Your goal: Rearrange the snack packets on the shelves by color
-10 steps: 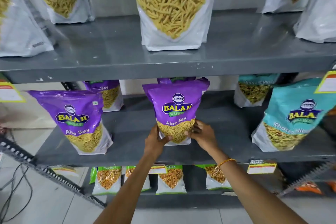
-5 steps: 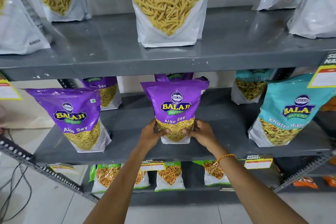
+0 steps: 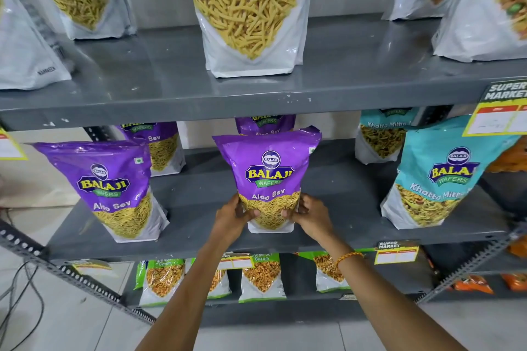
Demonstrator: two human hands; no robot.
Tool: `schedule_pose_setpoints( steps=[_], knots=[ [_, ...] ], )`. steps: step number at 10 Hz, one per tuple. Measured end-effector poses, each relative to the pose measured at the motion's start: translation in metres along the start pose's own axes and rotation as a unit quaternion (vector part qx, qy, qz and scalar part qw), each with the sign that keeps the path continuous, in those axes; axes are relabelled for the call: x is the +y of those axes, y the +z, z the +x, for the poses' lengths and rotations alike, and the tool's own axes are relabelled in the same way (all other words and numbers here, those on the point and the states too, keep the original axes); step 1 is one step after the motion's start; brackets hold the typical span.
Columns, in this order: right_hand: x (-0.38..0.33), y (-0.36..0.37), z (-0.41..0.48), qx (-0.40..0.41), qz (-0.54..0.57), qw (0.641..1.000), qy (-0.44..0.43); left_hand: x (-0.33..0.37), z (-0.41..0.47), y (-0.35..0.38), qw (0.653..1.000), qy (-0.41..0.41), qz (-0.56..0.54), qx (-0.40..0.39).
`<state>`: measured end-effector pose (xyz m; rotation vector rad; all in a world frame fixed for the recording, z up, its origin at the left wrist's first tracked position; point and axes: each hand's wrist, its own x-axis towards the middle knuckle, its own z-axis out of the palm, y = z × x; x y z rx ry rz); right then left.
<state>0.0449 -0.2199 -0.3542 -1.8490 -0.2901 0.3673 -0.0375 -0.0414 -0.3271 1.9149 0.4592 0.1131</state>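
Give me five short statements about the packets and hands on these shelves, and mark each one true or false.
1. Both hands grip the centre purple packet near its base. True: the left hand and right hand clasp its lower sides.
2. The teal packets stand left of the purple ones. False: the front teal packet stands at the right end of the middle shelf.
3. Another purple packet stands upright to the left. True.
4. The green-topped packets sit on the top shelf. False: they sit on the shelf below the hands.
5. The right wrist is bare. False: it wears an orange thread band.
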Motion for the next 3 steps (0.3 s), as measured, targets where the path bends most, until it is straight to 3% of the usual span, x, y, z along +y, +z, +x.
schedule_pose_setpoints(
  steps=[2, 3],
  knots=[
    [0.003, 0.000, 0.000, -0.012, -0.023, 0.999, -0.019, 0.006, -0.007, 0.000, 0.999, -0.006, 0.045, -0.012],
    [0.003, 0.000, -0.005, 0.015, -0.016, 1.000, -0.022, 0.015, -0.019, 0.004, 0.991, 0.002, 0.128, 0.042]
  ],
)
